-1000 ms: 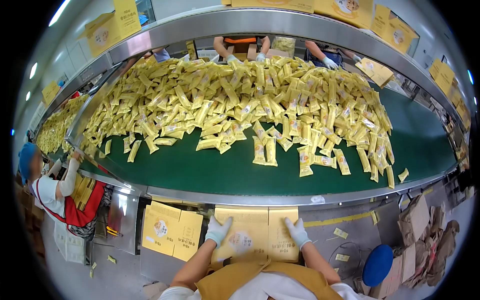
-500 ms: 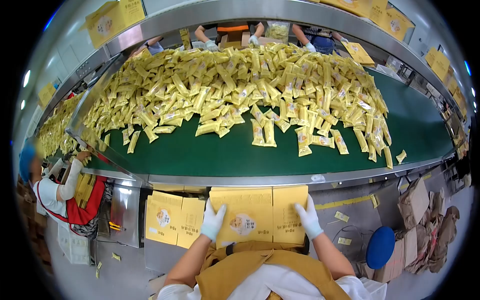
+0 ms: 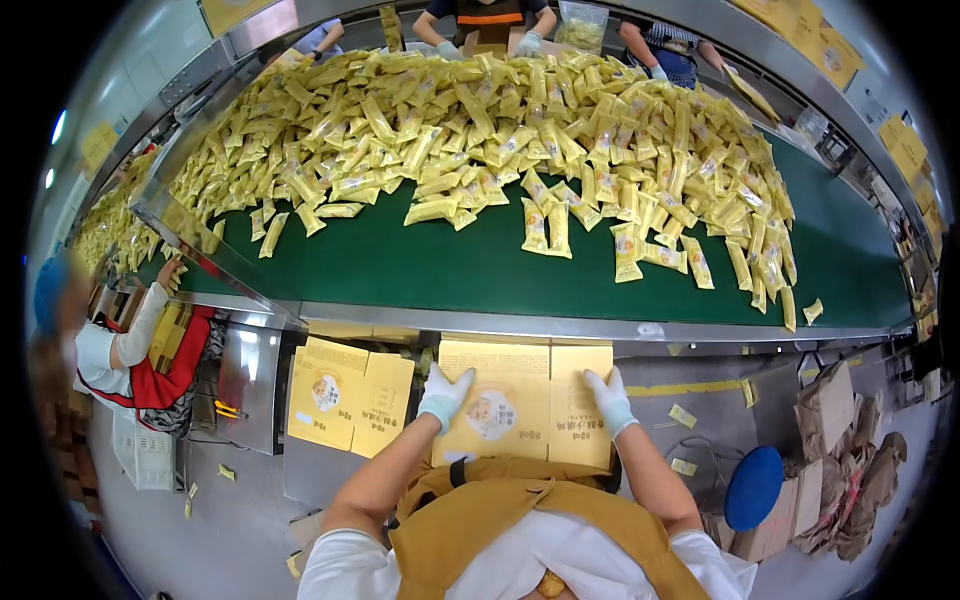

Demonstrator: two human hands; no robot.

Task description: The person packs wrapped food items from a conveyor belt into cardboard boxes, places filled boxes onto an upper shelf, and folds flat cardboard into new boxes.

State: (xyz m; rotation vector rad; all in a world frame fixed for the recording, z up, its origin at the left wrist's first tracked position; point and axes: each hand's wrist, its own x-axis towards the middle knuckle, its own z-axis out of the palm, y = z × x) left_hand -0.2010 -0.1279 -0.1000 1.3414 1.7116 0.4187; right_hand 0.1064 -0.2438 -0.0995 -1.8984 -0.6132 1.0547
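Observation:
My left hand (image 3: 445, 393), in a white glove, grips the left edge of a yellow printed flat carton (image 3: 520, 425), thumb on top. On the opposite edge, my gloved right hand (image 3: 609, 401) holds the same carton with its thumb over the face. The carton lies in front of my apron, just below the near metal edge of the conveyor. Whether it is one sheet or a stack I cannot tell. To its left lies another yellow printed carton (image 3: 326, 393), touched by neither hand.
A large heap of yellow wrapped snack packets (image 3: 480, 130) covers the green conveyor belt (image 3: 440, 275). Co-workers' hands are at its far side, and a co-worker (image 3: 120, 345) sits at the left. A blue stool (image 3: 754, 488) and brown paper sacks (image 3: 850, 470) stand at the right.
My view has shifted, so the belt and heap sit higher in the picture. Both hands keep hold of the carton's edges. A co-worker's carton at the far right has tilted.

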